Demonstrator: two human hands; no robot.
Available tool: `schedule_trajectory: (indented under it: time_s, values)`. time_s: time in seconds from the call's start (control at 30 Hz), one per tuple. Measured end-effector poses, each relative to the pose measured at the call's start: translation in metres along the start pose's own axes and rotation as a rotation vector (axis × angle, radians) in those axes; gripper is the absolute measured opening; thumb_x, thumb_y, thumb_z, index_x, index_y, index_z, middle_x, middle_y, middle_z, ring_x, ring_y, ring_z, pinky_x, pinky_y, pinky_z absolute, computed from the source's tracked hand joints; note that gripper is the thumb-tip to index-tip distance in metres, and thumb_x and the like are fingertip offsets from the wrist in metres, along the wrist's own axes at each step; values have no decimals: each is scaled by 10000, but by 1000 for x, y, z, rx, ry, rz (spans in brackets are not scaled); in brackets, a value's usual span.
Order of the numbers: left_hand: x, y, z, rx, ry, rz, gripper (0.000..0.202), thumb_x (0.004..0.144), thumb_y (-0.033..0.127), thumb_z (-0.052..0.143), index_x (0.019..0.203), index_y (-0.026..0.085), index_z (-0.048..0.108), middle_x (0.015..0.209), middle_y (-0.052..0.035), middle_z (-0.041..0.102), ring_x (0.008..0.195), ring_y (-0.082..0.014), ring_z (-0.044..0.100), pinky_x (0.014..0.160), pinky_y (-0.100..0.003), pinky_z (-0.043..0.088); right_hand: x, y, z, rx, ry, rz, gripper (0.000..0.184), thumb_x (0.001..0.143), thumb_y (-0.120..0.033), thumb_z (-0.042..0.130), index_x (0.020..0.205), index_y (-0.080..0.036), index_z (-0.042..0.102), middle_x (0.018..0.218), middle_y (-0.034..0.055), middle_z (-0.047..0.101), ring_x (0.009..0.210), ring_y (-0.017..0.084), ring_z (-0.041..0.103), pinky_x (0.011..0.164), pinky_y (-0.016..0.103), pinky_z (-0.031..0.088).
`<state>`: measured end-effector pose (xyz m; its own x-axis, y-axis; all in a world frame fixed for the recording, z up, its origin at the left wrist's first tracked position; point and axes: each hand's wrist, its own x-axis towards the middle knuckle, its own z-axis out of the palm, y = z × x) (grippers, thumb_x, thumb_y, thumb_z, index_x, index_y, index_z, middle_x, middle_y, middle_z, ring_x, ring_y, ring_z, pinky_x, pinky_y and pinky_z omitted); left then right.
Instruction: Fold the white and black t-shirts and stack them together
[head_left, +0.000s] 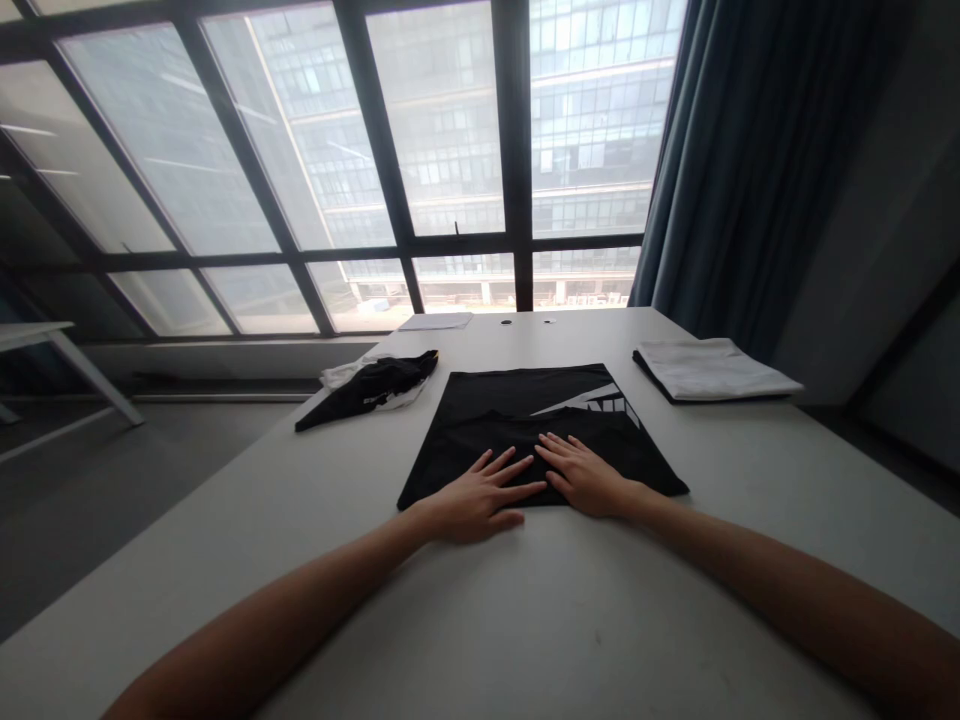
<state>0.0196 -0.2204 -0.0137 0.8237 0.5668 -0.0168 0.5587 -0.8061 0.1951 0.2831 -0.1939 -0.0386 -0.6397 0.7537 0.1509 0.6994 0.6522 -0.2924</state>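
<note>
A black T-shirt-like garment (pixel 517 395) with a white print lies folded into a flat, four-sided shape on the white table in front of me. My left hand (pixel 484 497) rests flat on its near edge, fingers spread and pointing right, the thumb over the tabletop. Beside it, my right hand (pixel 589 475) lies palm down on the cloth with its fingers stretched out toward the upper left. The fingertips of both hands come close together near the middle of the near part. Neither hand grips the fabric.
On the white table (pixel 480 620), a crumpled heap of black and white clothes (pixel 375 385) lies at the left. A folded white and black stack of cloth (pixel 712 370) sits at the right. Flat white sheets (pixel 435 321) lie at the far edge, before windows and a blue curtain (pixel 750 180).
</note>
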Motion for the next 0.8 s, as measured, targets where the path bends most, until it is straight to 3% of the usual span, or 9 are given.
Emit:
schedule_trajectory:
  time_s: [0.27,0.8]
  values:
    - [-2,13,-12,-42,-48,142,637,1023,567,447,1596,426,208,1673,25,139,1540,-324,108,1238,-577,47,0,-4,-2,-5,9,5,576,1005,-341,385,1548,-153,399,1637,108,291,1529,234,216,1239,473,174]
    - [0,11,-8,-55,-52,130,631,1026,564,440,1597,425,209,1671,33,134,1542,-315,99,1244,-558,66,-1,-6,-5,-3,3,12,580,997,-330,383,1543,-137,406,1633,119,296,1529,230,217,1239,471,177]
